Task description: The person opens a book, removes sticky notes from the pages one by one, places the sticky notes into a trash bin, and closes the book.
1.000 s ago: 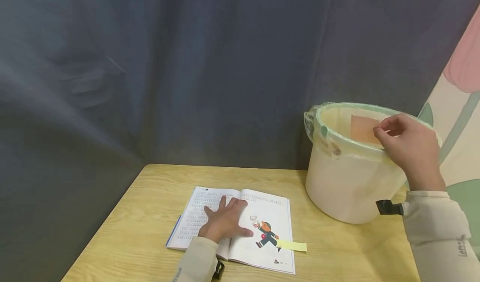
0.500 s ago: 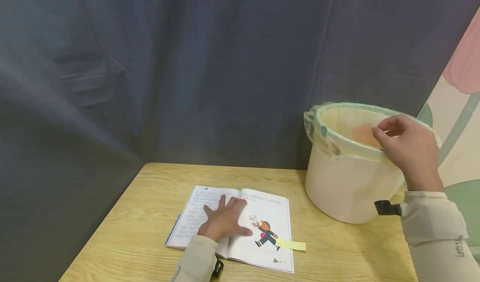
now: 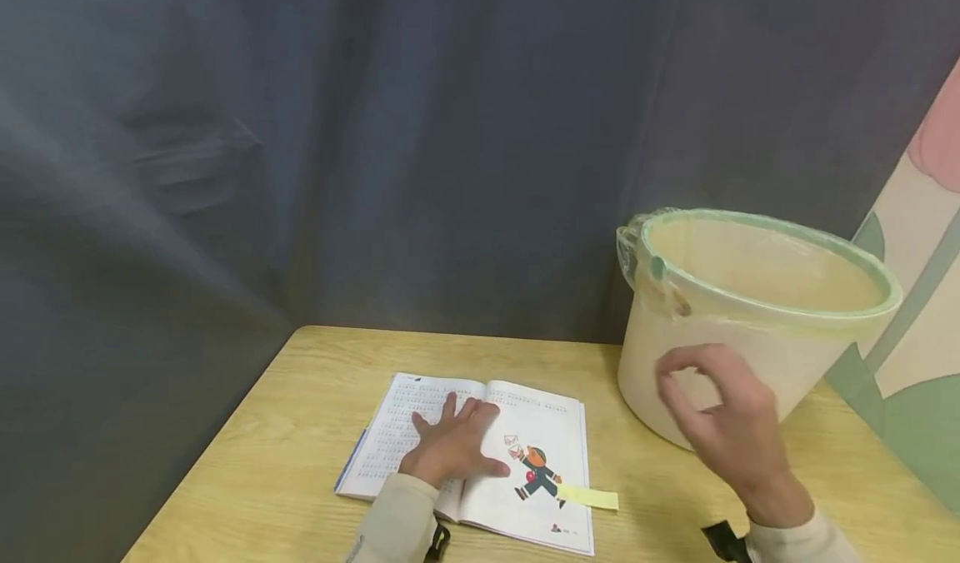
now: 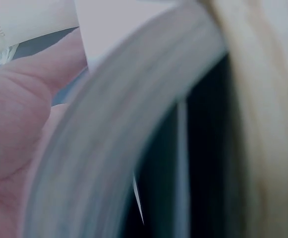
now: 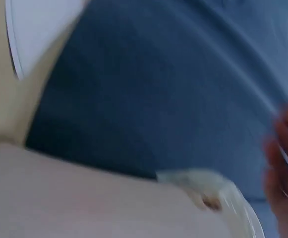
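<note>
On the table lies an open book, printed text on its left page and a cartoon figure on its right. My left hand rests across the middle of the book with its fingers spread over the pages. A yellow sticky strip juts past the right page's edge. My right hand is in front of the waste bin, its thumb and fingers loosely curved with nothing between them. In the left wrist view, the book's thick page edges fill the middle beside the hand. The right hand is blurred in the right wrist view.
The bin, lined with a clear plastic bag knotted at its left rim, stands at the table's right side. A dark curtain hangs behind the table. To the far right is a wall with painted plant shapes.
My right hand has let go of the orange paper, which dropped down inside the bin out of sight. The hand then came down and left, off the rim. My left hand stays on the book.
</note>
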Motion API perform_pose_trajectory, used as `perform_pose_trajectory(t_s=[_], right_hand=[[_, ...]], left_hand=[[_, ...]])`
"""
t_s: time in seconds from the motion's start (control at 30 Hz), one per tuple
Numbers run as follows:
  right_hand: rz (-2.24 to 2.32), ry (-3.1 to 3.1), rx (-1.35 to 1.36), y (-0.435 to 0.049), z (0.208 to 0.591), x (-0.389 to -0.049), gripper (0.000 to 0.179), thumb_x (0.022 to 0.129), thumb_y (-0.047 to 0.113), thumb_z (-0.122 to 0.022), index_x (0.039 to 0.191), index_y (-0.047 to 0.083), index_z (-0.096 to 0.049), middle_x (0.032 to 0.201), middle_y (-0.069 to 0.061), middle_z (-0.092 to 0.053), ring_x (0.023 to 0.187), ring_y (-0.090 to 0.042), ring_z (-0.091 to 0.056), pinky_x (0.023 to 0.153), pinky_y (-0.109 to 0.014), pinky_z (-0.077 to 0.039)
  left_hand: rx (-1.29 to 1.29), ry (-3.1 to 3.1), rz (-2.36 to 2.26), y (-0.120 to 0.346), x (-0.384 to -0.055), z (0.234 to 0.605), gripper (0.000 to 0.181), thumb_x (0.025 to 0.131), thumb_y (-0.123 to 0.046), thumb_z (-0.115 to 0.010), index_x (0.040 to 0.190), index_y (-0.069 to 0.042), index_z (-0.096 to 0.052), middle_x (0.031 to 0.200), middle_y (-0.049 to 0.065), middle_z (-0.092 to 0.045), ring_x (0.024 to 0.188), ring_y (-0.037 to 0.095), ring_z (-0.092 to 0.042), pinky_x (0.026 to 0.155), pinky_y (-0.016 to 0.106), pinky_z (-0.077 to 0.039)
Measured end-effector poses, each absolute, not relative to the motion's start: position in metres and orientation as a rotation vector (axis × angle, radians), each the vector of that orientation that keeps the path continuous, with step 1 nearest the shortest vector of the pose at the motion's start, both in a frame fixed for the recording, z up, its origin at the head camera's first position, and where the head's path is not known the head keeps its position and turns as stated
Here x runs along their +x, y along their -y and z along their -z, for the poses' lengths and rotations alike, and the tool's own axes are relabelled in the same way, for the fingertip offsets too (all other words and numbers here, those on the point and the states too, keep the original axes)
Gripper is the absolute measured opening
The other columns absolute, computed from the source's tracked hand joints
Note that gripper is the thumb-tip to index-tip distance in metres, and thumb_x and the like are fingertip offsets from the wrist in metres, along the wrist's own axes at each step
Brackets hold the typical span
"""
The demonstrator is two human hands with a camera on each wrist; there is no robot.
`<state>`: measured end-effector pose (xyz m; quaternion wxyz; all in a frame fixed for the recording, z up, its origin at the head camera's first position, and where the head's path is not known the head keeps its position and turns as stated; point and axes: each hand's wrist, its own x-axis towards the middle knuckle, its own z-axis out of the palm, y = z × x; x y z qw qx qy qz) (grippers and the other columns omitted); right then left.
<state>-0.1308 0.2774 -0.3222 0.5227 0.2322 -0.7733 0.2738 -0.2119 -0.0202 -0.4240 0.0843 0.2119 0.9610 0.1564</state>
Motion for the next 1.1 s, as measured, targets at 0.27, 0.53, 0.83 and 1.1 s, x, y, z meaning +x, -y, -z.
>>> perform_pose_trajectory(t_s=[0.27, 0.53, 0.83, 1.1], right_hand=[[-0.396, 2.578, 0.626, -0.259, 0.361, -0.136, 0.022, 0.077, 0.013, -0.081, 0.085, 0.027, -0.067, 0.083, 0.022, -0.064, 0.076, -0.002, -0.059, 0.067, -0.023, -0.050], [-0.311, 3.041, 0.660, -0.256, 0.381, -0.141, 0.035, 0.077, 0.029, -0.083, 0.107, 0.023, -0.067, 0.097, 0.009, -0.072, 0.086, -0.012, -0.065, 0.072, -0.033, -0.053], [-0.289, 3.134, 0.616, -0.246, 0.390, -0.141, 0.034, 0.071, 0.020, -0.086, 0.093, 0.025, -0.060, 0.082, 0.008, -0.068, 0.067, -0.007, -0.053, 0.059, -0.027, -0.044], [-0.331, 3.031, 0.737, -0.242, 0.386, -0.136, 0.020, 0.079, 0.011, -0.081, 0.091, 0.024, -0.072, 0.089, 0.009, -0.072, 0.078, -0.005, -0.062, 0.068, -0.029, -0.053]], left_hand=[[0.582, -2.844, -0.533, 0.020, -0.210, 0.418, 0.085, 0.077, -0.062, -0.075, 0.148, -0.028, -0.041, 0.156, 0.004, -0.042, 0.150, 0.047, -0.021, 0.097, 0.091, -0.015], [0.547, -2.858, -0.458, 0.024, -0.205, 0.407, 0.083, 0.080, -0.062, -0.072, 0.148, -0.027, -0.040, 0.157, 0.006, -0.040, 0.150, 0.048, -0.020, 0.096, 0.090, -0.018], [0.536, -2.836, -0.412, 0.030, -0.202, 0.400, 0.087, 0.083, -0.065, -0.066, 0.154, -0.026, -0.035, 0.163, 0.006, -0.032, 0.153, 0.045, -0.015, 0.100, 0.089, -0.017], [0.517, -2.815, -0.396, 0.032, -0.198, 0.402, 0.087, 0.084, -0.064, -0.067, 0.155, -0.027, -0.034, 0.164, 0.006, -0.030, 0.153, 0.044, -0.014, 0.101, 0.088, -0.016]])
